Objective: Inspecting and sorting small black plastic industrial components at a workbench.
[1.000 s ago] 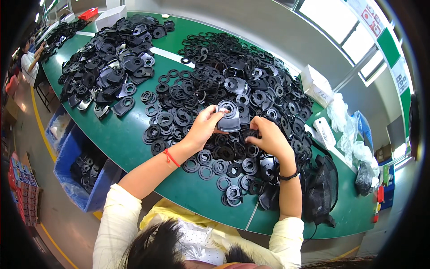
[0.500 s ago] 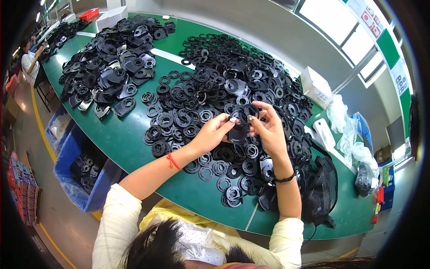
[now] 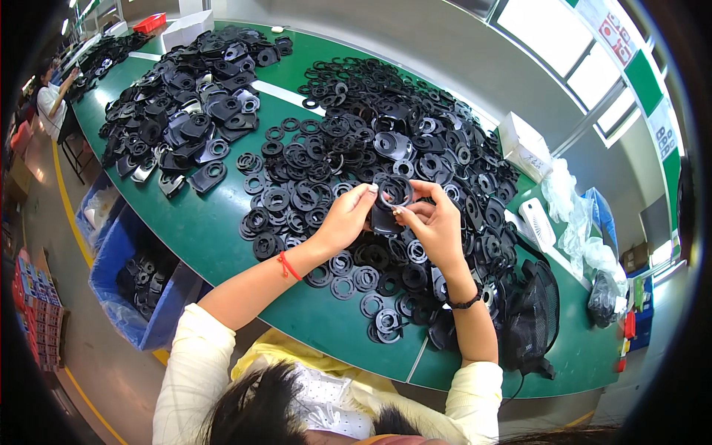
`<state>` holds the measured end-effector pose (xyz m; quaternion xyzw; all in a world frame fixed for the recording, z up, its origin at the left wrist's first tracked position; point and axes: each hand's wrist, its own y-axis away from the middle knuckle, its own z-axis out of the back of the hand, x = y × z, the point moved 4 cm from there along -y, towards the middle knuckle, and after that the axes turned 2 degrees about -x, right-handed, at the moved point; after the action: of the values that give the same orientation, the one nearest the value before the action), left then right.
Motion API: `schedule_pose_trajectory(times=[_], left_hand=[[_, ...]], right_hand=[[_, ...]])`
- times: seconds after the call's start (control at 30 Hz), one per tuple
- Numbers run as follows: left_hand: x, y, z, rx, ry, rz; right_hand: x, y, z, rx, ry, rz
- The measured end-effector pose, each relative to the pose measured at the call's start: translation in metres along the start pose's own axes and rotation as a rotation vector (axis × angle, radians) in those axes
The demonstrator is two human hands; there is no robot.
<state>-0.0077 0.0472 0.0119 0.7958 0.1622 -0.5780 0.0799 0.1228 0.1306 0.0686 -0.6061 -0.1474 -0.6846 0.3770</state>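
Observation:
Over the near side of the pile, my left hand (image 3: 347,216) grips a black plastic housing (image 3: 385,222) by its left edge. From the other side my right hand (image 3: 436,224) pinches a black ring (image 3: 394,191) that lies against the housing's round end. Thumb and fingers are closed around the parts, and the fingers beneath are partly hidden. Loose black rings (image 3: 302,197) surround both hands in a wide heap on the green table (image 3: 222,237). Some flat housings (image 3: 391,144) lie among those rings just beyond my hands.
At the left is a second heap of black housings (image 3: 185,111). A blue bin (image 3: 159,319) with black parts stands below the table edge. On the right are a black mesh bag (image 3: 530,319), a white box (image 3: 523,144) and clear plastic bags (image 3: 567,208). Another person (image 3: 50,104) sits far left.
My right hand has come down and its raised fingers have closed in on the ring. The ring now shows on the housing's face; my left hand has shifted slightly left.

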Motion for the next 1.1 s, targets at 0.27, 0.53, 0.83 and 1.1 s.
schedule_pose_trajectory(times=[0.27,0.53,0.83,1.1], left_hand=[[-0.004,0.003,-0.005,0.000,0.223,0.136],[-0.002,0.003,-0.006,0.033,0.084,0.047],[-0.006,0.001,-0.002,-0.046,-0.316,-0.243],[-0.017,0.012,-0.014,0.086,-0.479,-0.302]], right_hand=[[0.004,0.000,0.006,-0.056,0.113,0.097],[0.007,0.003,-0.001,-0.103,0.399,0.168],[0.021,0.009,-0.006,-0.128,0.602,0.276],[-0.002,0.000,0.004,-0.004,0.273,0.069]])
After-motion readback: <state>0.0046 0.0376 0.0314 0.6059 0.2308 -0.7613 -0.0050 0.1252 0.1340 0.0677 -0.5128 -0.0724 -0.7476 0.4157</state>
